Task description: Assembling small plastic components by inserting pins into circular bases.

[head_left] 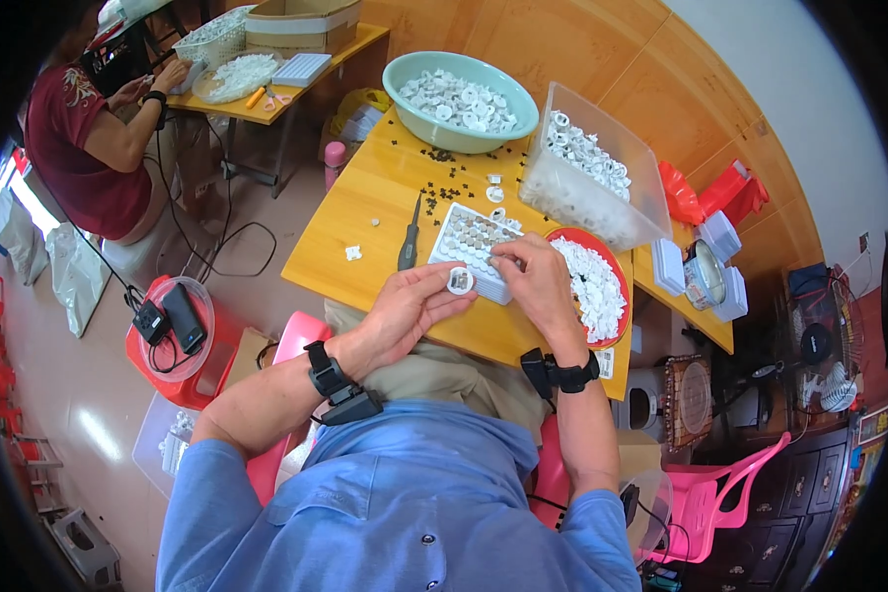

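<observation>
My left hand (pixel 405 308) pinches a small white round part (pixel 460 281) between thumb and fingers at the near edge of a white grid tray (pixel 461 229). The tray lies on a yellow wooden table (pixel 365 217) and its cells hold several small parts. My right hand (pixel 538 281) rests over the tray's right end with fingertips pressed down on it, beside a red dish (pixel 612 259) heaped with small white parts. Whether the right fingers hold a part is hidden.
A dark-handled screwdriver (pixel 408 240) lies left of the tray. A teal bowl (pixel 414 99) and a clear plastic bin (pixel 633 168) hold white round parts; tiny black pieces (pixel 444 187) are scattered between. Another person (pixel 89 138) works at a far table. Red stool (pixel 173 345) at left.
</observation>
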The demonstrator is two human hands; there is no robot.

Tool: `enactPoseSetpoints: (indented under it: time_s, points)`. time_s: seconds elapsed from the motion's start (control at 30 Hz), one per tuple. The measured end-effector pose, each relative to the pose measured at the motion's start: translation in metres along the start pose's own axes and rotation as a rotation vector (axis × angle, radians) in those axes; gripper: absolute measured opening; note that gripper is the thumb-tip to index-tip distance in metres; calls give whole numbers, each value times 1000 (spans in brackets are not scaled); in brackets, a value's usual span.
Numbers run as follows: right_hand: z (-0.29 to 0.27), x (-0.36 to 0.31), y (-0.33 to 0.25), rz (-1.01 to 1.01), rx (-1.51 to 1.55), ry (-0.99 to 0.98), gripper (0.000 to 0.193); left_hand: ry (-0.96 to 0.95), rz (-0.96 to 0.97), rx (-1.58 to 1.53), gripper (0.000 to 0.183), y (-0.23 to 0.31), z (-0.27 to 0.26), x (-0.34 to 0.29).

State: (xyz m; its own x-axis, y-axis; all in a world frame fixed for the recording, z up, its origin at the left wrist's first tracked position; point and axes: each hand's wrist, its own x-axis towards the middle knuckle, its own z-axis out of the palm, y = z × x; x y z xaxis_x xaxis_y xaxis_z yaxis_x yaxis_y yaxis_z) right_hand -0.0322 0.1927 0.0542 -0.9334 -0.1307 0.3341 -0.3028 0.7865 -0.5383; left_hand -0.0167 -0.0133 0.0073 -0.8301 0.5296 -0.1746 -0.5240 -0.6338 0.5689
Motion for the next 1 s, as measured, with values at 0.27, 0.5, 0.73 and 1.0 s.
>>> enactPoseSetpoints:
  time_s: [0.27,0.5,0.73,1.0]
  points:
    - [1,-1,1,-32,-31,-17,14,3,0,-2,32,1,2,0]
    - [3,-5,-24,-139,89,68,8,3,19,-37,31,-2,-5,2]
    - [21,-9,-34,-550,-152,243,10,-26,61,-51,31,-2,-6,3]
    - [23,-11,-40,-608,-255,191,9,27,77,45,31,-1,-8,3]
